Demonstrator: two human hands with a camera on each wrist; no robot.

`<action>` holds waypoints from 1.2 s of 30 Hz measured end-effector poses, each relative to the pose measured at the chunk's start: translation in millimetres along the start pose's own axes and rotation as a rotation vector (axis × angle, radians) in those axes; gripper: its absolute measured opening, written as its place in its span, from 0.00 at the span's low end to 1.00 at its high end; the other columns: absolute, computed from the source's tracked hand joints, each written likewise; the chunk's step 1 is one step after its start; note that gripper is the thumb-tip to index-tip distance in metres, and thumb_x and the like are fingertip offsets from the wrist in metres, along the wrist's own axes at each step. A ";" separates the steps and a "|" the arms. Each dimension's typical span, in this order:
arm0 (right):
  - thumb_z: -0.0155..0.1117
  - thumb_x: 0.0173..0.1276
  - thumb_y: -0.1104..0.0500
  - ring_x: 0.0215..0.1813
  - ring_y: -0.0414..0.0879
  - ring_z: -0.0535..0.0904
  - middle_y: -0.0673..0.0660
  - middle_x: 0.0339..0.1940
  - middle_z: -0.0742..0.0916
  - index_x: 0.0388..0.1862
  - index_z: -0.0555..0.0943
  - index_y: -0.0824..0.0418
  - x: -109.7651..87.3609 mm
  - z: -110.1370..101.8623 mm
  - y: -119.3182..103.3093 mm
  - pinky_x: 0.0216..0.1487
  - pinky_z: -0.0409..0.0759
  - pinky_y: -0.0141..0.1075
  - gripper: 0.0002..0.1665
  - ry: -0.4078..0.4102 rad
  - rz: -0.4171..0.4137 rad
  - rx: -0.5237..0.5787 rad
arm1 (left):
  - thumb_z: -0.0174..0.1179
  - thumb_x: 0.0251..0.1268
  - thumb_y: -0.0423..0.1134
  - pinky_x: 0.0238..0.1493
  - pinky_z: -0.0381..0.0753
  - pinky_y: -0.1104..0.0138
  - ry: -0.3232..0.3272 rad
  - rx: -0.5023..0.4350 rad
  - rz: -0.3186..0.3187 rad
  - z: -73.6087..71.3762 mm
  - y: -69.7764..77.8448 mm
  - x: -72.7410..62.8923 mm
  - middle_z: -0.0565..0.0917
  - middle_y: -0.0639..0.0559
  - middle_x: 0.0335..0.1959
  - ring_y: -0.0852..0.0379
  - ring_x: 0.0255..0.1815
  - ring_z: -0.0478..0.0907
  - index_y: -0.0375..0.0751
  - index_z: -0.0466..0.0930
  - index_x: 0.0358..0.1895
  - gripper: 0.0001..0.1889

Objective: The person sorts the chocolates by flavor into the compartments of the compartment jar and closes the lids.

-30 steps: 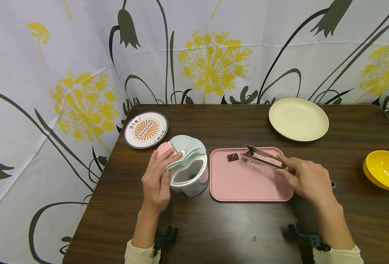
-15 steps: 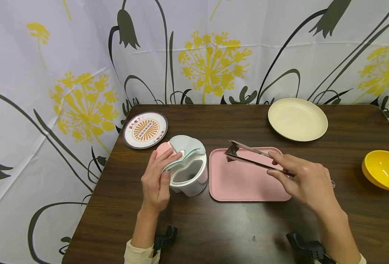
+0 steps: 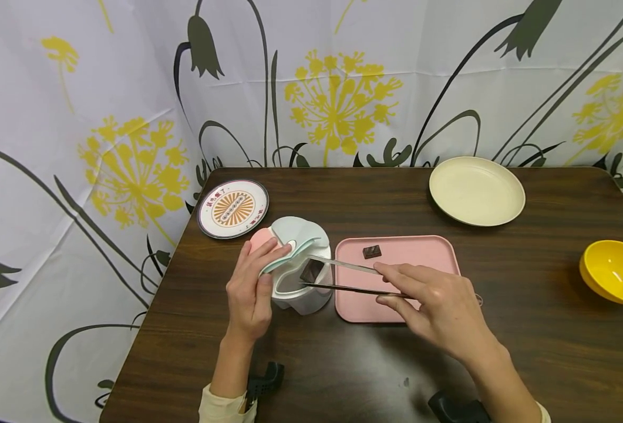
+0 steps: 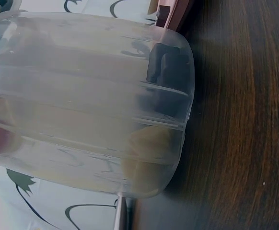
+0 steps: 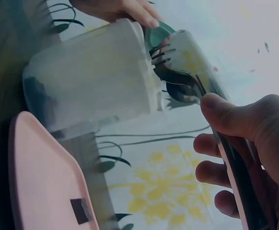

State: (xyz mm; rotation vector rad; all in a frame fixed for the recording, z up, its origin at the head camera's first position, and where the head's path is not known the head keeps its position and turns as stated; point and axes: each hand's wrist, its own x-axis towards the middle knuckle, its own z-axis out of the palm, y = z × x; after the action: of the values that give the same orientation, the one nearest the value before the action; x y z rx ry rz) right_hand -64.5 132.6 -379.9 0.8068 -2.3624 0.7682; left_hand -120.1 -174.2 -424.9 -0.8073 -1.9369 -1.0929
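My left hand [image 3: 253,285] rests on the lid of a translucent divided container [image 3: 308,302], its straight fingers against the raised mint flap [image 3: 274,265]. My right hand [image 3: 438,302] grips metal serving tongs [image 3: 356,289], with a fork-like end and a spoon-like end in the right wrist view. A dark brown chocolate piece [image 3: 312,270] is pinched between the tongs' ends, right over the uncovered opening. Another chocolate piece [image 3: 371,252] lies on the pink tray [image 3: 364,305]. Through the container's wall show dark pieces [image 4: 170,72] and, in a separate compartment, pale yellowish pieces [image 4: 149,153].
A patterned plate [image 3: 233,208] lies behind the container at the left. At the back right stands a cream oval plate [image 3: 477,191], with a yellow bowl [image 3: 618,273] nearer the right edge. A floral cloth [image 3: 343,82] hangs behind the table [image 3: 343,376].
My right hand has moved left with the tongs, lifting a chocolate piece from the tray to over the container's opening. My left hand keeps its place on the lid.
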 end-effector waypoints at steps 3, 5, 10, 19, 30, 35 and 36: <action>0.72 0.61 0.49 0.36 0.40 0.84 0.48 0.42 0.89 0.58 0.84 0.53 1.2 3.8 -2.2 0.30 0.79 0.40 0.25 -0.013 0.006 0.016 | 0.43 0.75 0.39 0.69 0.57 0.44 -0.001 -0.001 0.001 0.2 -0.1 0.3 0.86 0.43 0.47 0.41 0.56 0.79 0.31 0.82 0.50 0.19; 0.73 0.60 0.50 0.36 0.41 0.84 0.48 0.42 0.89 0.58 0.84 0.54 2.0 5.2 -3.1 0.32 0.79 0.40 0.26 -0.016 0.003 0.024 | 0.43 0.75 0.39 0.69 0.57 0.44 0.001 0.000 0.001 0.2 -0.1 0.3 0.86 0.43 0.47 0.41 0.56 0.79 0.31 0.82 0.50 0.19; 0.71 0.62 0.49 0.36 0.41 0.84 0.48 0.41 0.89 0.58 0.83 0.54 3.7 5.5 -5.6 0.33 0.79 0.41 0.26 -0.030 0.004 0.009 | 0.43 0.75 0.39 0.69 0.58 0.44 0.005 0.003 -0.001 0.0 -0.3 0.2 0.86 0.43 0.47 0.41 0.56 0.79 0.31 0.83 0.50 0.20; 0.70 0.63 0.47 0.38 0.43 0.85 0.49 0.42 0.89 0.59 0.83 0.54 5.9 2.6 -7.8 0.34 0.81 0.43 0.27 -0.058 0.010 -0.016 | 0.43 0.75 0.39 0.69 0.58 0.45 0.010 0.008 0.002 -0.3 -0.7 -0.3 0.87 0.43 0.46 0.42 0.56 0.79 0.31 0.83 0.50 0.20; 0.69 0.63 0.43 0.32 0.40 0.83 0.47 0.42 0.88 0.60 0.82 0.53 3.4 -2.2 -1.7 0.23 0.77 0.40 0.29 -0.052 0.008 -0.049 | 0.43 0.74 0.39 0.69 0.58 0.45 0.007 0.009 -0.001 -0.4 -0.5 -0.7 0.86 0.43 0.47 0.42 0.56 0.79 0.31 0.83 0.50 0.19; 0.72 0.58 0.46 0.28 0.36 0.81 0.44 0.40 0.87 0.59 0.83 0.52 -0.5 -7.0 9.8 0.19 0.73 0.36 0.29 -0.031 0.017 -0.041 | 0.44 0.74 0.38 0.69 0.58 0.44 0.004 0.007 -0.004 -0.4 -0.5 -1.0 0.86 0.43 0.47 0.41 0.56 0.79 0.31 0.83 0.50 0.19; 0.73 0.56 0.47 0.28 0.36 0.81 0.44 0.39 0.87 0.59 0.83 0.52 -1.8 -7.8 13.1 0.18 0.72 0.35 0.30 -0.029 0.025 -0.038 | 0.44 0.74 0.38 0.69 0.58 0.44 0.003 0.006 -0.005 -0.4 -0.5 -1.1 0.86 0.43 0.47 0.41 0.57 0.79 0.32 0.83 0.50 0.19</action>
State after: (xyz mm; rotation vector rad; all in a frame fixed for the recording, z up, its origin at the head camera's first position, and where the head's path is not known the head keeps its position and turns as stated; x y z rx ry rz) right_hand -69.8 147.0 -380.0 0.7784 -2.4094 0.7243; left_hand -119.8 -175.0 -425.9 -0.7976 -1.9396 -1.0903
